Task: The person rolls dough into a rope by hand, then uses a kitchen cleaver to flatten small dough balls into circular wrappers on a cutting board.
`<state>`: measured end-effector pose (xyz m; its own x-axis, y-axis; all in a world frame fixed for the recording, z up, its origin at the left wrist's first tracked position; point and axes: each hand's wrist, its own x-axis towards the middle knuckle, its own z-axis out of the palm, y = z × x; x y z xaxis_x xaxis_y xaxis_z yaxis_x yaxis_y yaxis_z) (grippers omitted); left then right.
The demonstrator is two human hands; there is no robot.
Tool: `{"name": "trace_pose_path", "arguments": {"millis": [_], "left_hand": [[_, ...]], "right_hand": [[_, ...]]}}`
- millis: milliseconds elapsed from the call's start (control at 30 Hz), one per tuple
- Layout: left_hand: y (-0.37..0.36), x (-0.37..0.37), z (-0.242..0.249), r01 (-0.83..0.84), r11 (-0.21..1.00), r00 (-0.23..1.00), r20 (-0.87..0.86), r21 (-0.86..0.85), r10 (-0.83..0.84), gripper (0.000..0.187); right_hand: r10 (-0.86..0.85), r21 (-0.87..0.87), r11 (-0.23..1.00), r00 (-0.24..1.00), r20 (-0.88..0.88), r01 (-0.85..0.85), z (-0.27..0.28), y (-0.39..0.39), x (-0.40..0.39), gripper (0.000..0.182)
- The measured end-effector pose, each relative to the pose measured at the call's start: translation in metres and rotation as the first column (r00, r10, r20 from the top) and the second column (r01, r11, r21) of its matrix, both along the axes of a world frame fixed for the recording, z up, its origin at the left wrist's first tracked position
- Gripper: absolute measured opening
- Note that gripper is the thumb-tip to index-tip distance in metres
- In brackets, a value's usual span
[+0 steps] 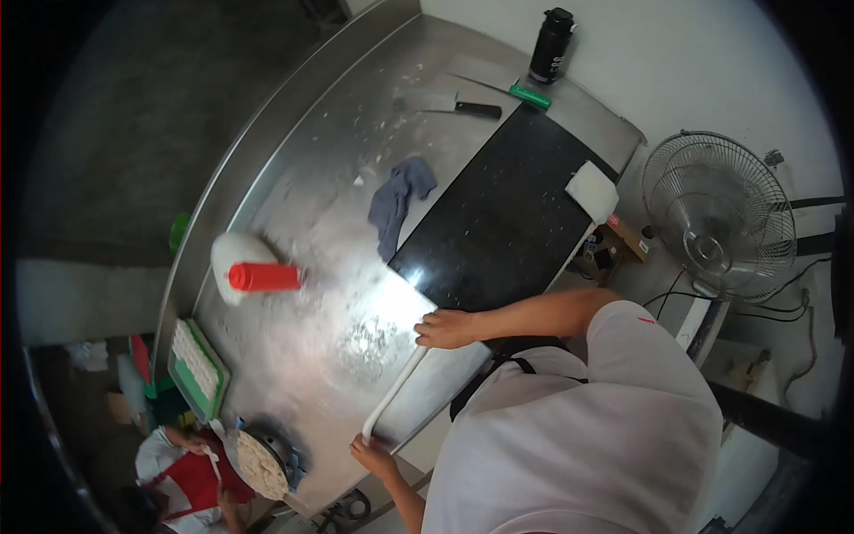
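Observation:
A long, thin white rope of dough (395, 388) stretches between my two hands on the metal table. My right hand (447, 328) has its fingers curled over the upper end, close to the corner of a black board (507, 205). At the lower end, near the table's front edge, the fingers of my left hand (374, 457) close around the dough. The rope bends slightly beside my left hand. White flour-like dust and smears mark the metal surface (329, 356) around it.
A grey cloth (402, 200), a red-capped bottle (265, 277), a black-handled knife (478, 109) and a green-handled blade (530, 96) lie on the table. A green tray (213, 405) sits left. A co-worker (191, 481) stands by a filled pan (262, 465). A fan (719, 218) stands right.

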<state>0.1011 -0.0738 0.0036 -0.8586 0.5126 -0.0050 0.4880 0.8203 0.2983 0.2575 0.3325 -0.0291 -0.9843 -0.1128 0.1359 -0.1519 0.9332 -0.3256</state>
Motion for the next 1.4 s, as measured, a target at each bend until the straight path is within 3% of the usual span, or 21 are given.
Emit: {"name": "trace_pose_path", "arguments": {"millis": [67,100,200,267,333,367,400,433,467,500,567,667,767,867,967,1067,1133,1233,1300,1333,1400], "left_hand": [[0.037,-0.011,0.019,0.152,0.987,0.988,0.030,0.051,-0.154,0.028],[0.051,-0.011,0.029,0.217,0.973,0.974,0.051,0.075,-0.221,0.027],[0.155,0.013,0.058,0.036,0.940,0.966,0.229,0.339,-0.120,0.026],[0.230,0.034,0.053,-0.102,0.851,0.939,0.332,0.515,-0.088,0.029],[0.309,0.066,0.061,-0.150,0.842,0.892,0.439,0.518,-0.111,0.032],[0.334,0.078,0.049,-0.083,0.845,0.883,0.432,0.529,-0.183,0.036],[0.358,0.090,0.031,0.075,0.794,0.923,0.260,0.603,-0.285,0.040],[0.374,0.099,0.035,0.095,0.854,0.890,0.341,0.512,-0.303,0.043],[0.385,0.106,0.033,0.191,0.833,0.901,0.244,0.519,-0.358,0.047],[0.393,0.112,0.045,0.161,0.855,0.883,0.315,0.492,-0.348,0.052],[0.384,0.119,0.016,0.017,0.853,0.898,0.367,0.522,-0.243,0.055],[0.366,0.124,0.006,-0.025,0.866,0.957,0.262,0.500,-0.123,0.036],[0.360,0.130,0.013,-0.168,0.826,0.929,0.366,0.538,-0.049,0.034],[0.353,0.134,0.012,-0.145,0.826,0.941,0.334,0.545,-0.055,0.036],[0.351,0.132,0.009,-0.086,0.831,0.963,0.261,0.549,-0.072,0.037],[0.352,0.123,0.009,-0.008,0.854,0.968,0.218,0.520,-0.124,0.034],[0.351,0.116,0.008,-0.008,0.851,0.966,0.225,0.525,-0.129,0.032],[0.352,0.112,0.011,-0.002,0.823,0.974,0.189,0.568,-0.128,0.029],[0.348,0.108,0.003,0.064,0.788,0.976,0.127,0.612,-0.178,0.025],[0.347,0.107,-0.001,0.071,0.772,0.973,0.126,0.631,-0.192,0.024],[0.345,0.106,-0.006,0.081,0.737,0.968,0.123,0.670,-0.219,0.021]], "right_hand": [[0.024,-0.016,1.000,0.989,-0.148,-0.027,0.027,0.053,-0.015,0.020],[-0.056,-0.145,0.989,0.983,-0.175,0.031,0.039,0.086,-0.030,0.017],[-0.142,-0.304,0.950,0.962,-0.235,0.066,0.067,0.210,-0.068,0.020],[-0.264,-0.147,0.963,0.905,-0.333,0.227,0.102,0.282,-0.058,0.044],[-0.580,-0.262,0.809,0.784,-0.222,0.525,0.133,0.339,-0.027,0.053],[-0.760,-0.142,0.649,0.632,-0.151,0.747,0.140,0.361,-0.012,0.059],[-0.852,-0.062,0.506,0.488,-0.191,0.860,0.101,0.407,0.003,0.064],[-0.937,-0.061,0.349,0.346,-0.049,0.935,0.086,0.440,0.028,0.061],[-0.955,0.153,0.295,0.286,0.080,0.943,0.100,0.452,0.057,0.060],[-0.963,0.280,0.175,0.106,0.246,0.944,0.103,0.465,0.077,0.064],[-0.965,0.293,0.145,0.070,0.253,0.945,0.051,0.503,0.116,0.068],[-0.935,0.234,0.345,0.313,0.164,0.909,0.011,0.546,0.146,0.060],[-0.922,0.282,0.365,0.301,0.244,0.887,0.008,0.562,0.144,0.054],[-0.922,0.184,0.364,0.326,0.209,0.913,0.007,0.568,0.137,0.048],[-0.968,0.046,0.190,0.179,0.173,0.981,0.027,0.557,0.131,0.054],[-0.979,-0.109,0.200,0.194,-0.064,0.974,0.043,0.521,0.130,0.065],[-0.966,-0.252,0.249,0.258,0.002,0.935,0.049,0.499,0.139,0.060],[-0.890,-0.511,0.280,0.420,0.179,0.813,0.103,0.386,0.139,0.043],[-0.731,-0.686,0.345,0.642,0.232,0.641,0.127,0.298,0.141,0.030],[-0.661,-0.547,0.521,0.715,0.228,0.656,0.127,0.263,0.142,0.027],[-0.501,-0.456,0.665,0.806,0.315,0.592,0.141,0.200,0.134,0.026]]}}
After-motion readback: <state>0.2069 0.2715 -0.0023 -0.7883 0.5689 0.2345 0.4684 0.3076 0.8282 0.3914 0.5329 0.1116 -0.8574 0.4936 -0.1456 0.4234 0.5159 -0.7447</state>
